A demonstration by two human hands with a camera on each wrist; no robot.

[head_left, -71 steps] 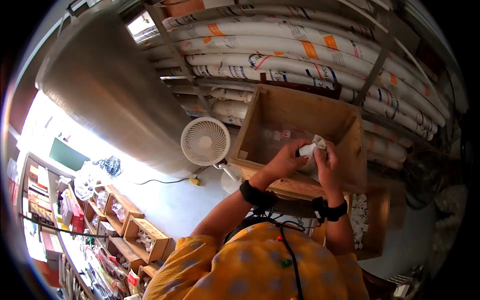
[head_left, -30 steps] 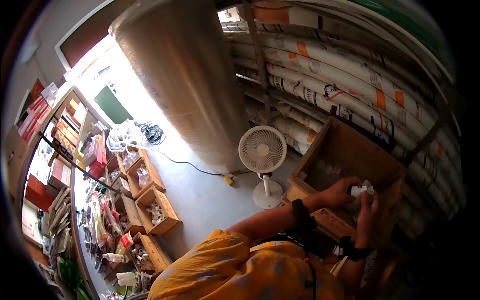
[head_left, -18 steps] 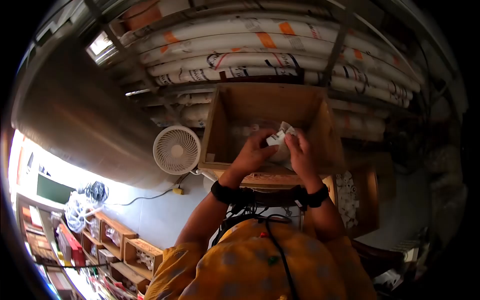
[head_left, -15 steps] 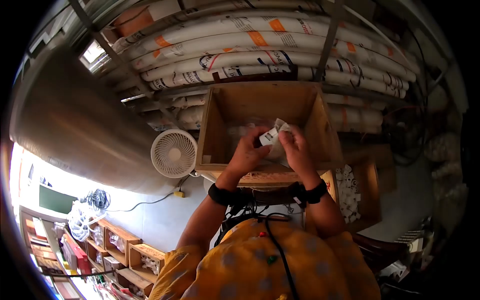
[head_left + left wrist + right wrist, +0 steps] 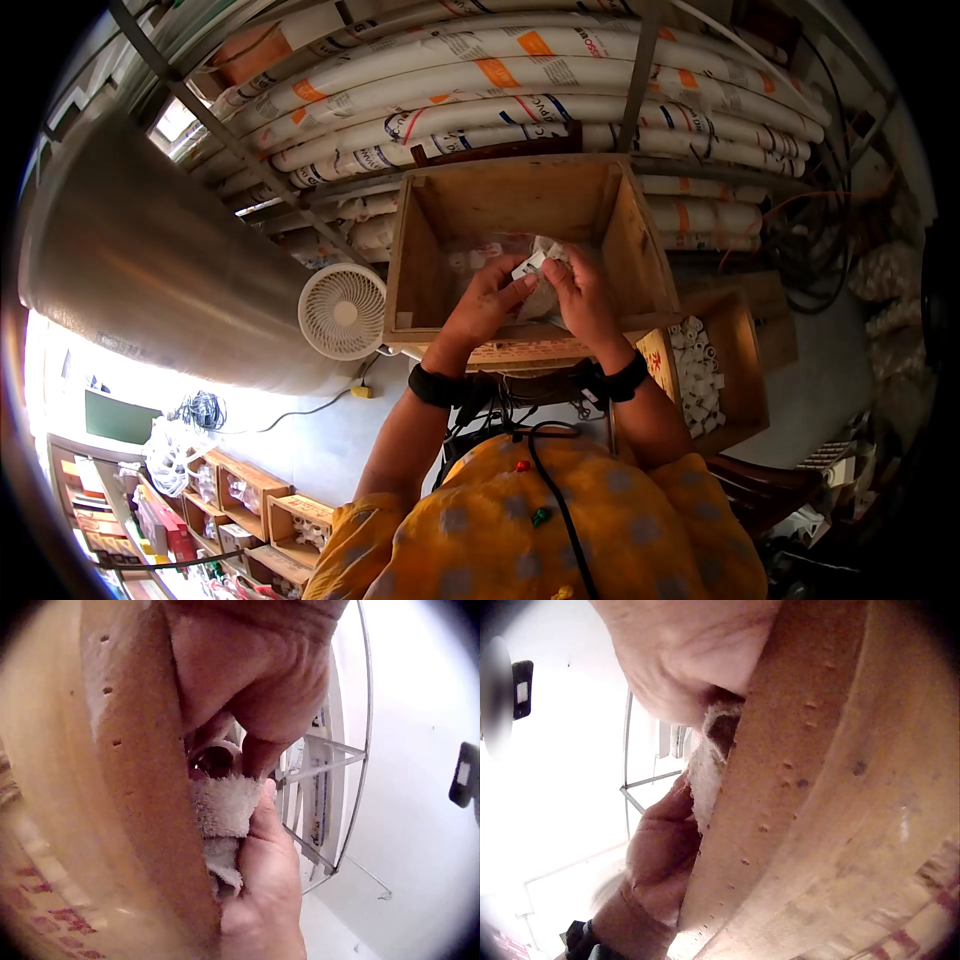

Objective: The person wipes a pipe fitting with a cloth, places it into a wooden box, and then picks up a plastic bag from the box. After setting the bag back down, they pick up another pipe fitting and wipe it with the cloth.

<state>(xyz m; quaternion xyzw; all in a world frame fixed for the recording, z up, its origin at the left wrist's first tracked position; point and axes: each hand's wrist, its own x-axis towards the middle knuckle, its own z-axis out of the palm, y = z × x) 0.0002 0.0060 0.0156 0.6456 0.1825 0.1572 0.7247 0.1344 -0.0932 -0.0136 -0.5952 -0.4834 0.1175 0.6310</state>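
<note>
In the head view, my left hand [image 5: 477, 308] grips a small white plastic pipe fitting [image 5: 527, 266] over the open wooden box. My right hand [image 5: 588, 305] holds a pale, fuzzy cloth [image 5: 546, 247] against it. From the left wrist, the round mouth of the pipe fitting [image 5: 217, 756] shows between the left fingers, with the terry-like cloth [image 5: 225, 804] pressed just below it. The box's near wall [image 5: 780, 772] hides much of both hands in the right wrist view. Inside the wooden box [image 5: 500, 185], a clear plastic bag [image 5: 478, 256] lies under the hands.
A white fan [image 5: 343, 312] stands left of the box. Another wooden box [image 5: 743, 350] to the right holds many white fittings [image 5: 697, 375]. Long wrapped pipes [image 5: 450, 85] fill the rack behind. Small wooden bins [image 5: 297, 503] line the lower left, near a cable [image 5: 300, 412].
The head view swung toward the shelves on the left, then came back to the box. Both hands keep hold of the pipe fitting and cloth over the box, with small shifts of the fingers.
</note>
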